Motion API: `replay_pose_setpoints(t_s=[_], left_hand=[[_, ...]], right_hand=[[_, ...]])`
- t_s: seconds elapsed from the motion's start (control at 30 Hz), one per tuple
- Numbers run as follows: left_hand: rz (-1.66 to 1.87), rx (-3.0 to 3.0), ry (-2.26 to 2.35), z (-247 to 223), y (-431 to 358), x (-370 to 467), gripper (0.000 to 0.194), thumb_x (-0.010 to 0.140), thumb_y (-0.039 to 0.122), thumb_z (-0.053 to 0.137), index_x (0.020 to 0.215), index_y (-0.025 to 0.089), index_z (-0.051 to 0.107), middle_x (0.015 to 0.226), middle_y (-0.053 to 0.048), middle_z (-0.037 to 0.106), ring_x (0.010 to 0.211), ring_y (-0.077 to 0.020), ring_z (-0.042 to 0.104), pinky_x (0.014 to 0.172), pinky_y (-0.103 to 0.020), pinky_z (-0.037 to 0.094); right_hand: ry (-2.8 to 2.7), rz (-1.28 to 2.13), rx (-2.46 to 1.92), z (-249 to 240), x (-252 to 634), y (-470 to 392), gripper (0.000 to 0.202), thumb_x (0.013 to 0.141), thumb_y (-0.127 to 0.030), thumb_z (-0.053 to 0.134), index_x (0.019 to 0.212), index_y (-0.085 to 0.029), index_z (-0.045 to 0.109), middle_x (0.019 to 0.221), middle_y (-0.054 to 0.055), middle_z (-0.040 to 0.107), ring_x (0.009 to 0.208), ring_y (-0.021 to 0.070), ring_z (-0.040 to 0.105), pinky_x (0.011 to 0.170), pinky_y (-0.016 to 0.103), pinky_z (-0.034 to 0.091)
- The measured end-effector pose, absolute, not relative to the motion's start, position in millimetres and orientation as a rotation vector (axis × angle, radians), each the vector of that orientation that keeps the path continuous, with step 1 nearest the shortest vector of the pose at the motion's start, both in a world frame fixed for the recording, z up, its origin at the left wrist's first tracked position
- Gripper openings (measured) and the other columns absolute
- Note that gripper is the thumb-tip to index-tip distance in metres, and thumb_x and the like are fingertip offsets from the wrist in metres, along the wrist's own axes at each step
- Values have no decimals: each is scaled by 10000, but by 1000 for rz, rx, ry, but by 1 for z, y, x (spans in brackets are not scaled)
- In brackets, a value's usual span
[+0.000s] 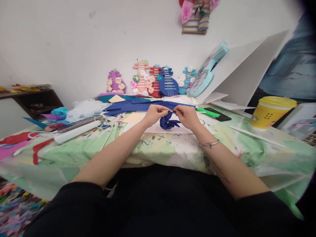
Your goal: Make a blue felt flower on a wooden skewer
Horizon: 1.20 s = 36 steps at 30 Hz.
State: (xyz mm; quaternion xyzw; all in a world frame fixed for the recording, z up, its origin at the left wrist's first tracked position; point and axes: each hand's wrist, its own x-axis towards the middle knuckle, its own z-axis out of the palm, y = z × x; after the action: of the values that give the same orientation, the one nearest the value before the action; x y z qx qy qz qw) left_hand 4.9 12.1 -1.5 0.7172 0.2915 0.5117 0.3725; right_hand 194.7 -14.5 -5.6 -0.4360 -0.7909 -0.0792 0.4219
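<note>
Fingertips (pixel 166 112) of the left hand (pixel 155 116) and right hand (pixel 187 116) pinch what seems a thin stick (pixel 172 111) just above a dark blue flower (pixel 168 123), over a white board (pixel 153 128). Blue sheets (pixel 137 106) and toy lutes (pixel 169 87) crowd the far side; a yellow cup (pixel 263 114) stands right, a white roll (pixel 77 131) left.

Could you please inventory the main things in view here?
Lute-shaped craft models: six, multicoloured, at back
Ruffled flower-like piece: one, navy, centre
Thin stick: one, beige, centre
Flat sheets: several, blue, behind stick
Slim object: one, green, right of stick
Lidded cup: one, yellow, right
String heap: one, white, left
Translucent bottle: one, blue, far right
Stained cloth: one, pale green, underneath
Left hand: one, dark-nailed, on stick
Right hand: one, dark-nailed, on stick
</note>
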Motion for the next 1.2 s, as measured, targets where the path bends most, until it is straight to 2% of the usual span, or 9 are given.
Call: replay_pose_setpoints(t_s=[0.17, 0.43, 0.67, 0.8, 0.97, 1.2], left_hand=[[1309, 1861, 738, -2, 11, 7, 247, 633, 282, 767, 809, 109, 770, 785, -89, 738, 706, -181, 653, 684, -302, 495], [1344, 1870, 738, -2, 11, 9, 294, 592, 307, 769, 803, 103, 767, 800, -91, 750, 708, -169, 654, 661, -272, 511], [1325, 1945, 747, -1, 7, 10, 290, 674, 372, 735, 785, 107, 769, 743, -76, 737, 643, -144, 624, 578, -238, 465], [1327, 1927, 745, -1, 6, 10, 291, 655, 359, 752, 790, 101, 769, 767, -87, 744, 665, -154, 634, 596, -247, 478], [1339, 1865, 730, -2, 8, 9, 298, 596, 300, 788, 808, 92, 771, 799, -107, 750, 690, -171, 657, 638, -276, 512], [1323, 1857, 671, -3, 8, 10, 293, 597, 268, 785, 830, 93, 767, 811, -106, 753, 729, -191, 684, 707, -317, 552]], right_hand=[[-1974, -247, -1127, -6, 195, -11, 241, 898, -279, 485, 736, -187, 639, 744, 63, 670, 684, 182, 552, 642, 295, 329], [-1943, -224, -1152, -8, 193, -10, 252, 883, -349, 526, 714, -185, 616, 723, 48, 652, 680, 171, 540, 634, 289, 320], [-1887, -248, -1294, -3, 189, -21, 356, 907, -400, 486, 644, -197, 615, 655, 41, 644, 617, 164, 520, 593, 296, 280], [-1866, -252, -1305, -2, 188, -23, 360, 899, -410, 501, 640, -196, 631, 636, 37, 645, 604, 160, 518, 578, 295, 270], [-1819, -180, -1255, -4, 189, -19, 305, 842, -419, 582, 657, -188, 656, 626, 31, 658, 598, 158, 542, 579, 286, 314], [-1800, -19, -1133, -4, 191, -18, 219, 797, -365, 631, 690, -179, 672, 693, 40, 703, 654, 166, 612, 637, 279, 417]])
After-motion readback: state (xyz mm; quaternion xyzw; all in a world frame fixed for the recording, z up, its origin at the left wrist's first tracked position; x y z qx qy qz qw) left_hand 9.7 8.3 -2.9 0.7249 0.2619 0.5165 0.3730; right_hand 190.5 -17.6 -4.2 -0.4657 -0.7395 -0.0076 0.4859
